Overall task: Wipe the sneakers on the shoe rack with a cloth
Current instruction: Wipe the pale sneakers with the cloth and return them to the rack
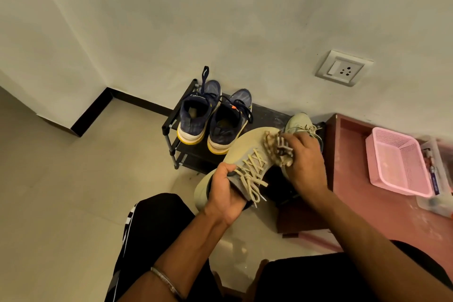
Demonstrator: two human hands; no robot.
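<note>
My left hand grips a beige sneaker by its collar and heel, lifted in front of the black shoe rack. My right hand presses a patterned brown-and-cream cloth against the sneaker's right side near the toe. The other beige sneaker stands on the rack behind my right hand, mostly hidden. Two dark blue sneakers with white-and-yellow soles sit side by side on the rack's left part, heels toward me.
A reddish-brown low table stands at the right with a pink plastic basket and a clear box on it. A wall socket is above. Pale floor tiles lie left. My knees in black trousers fill the bottom.
</note>
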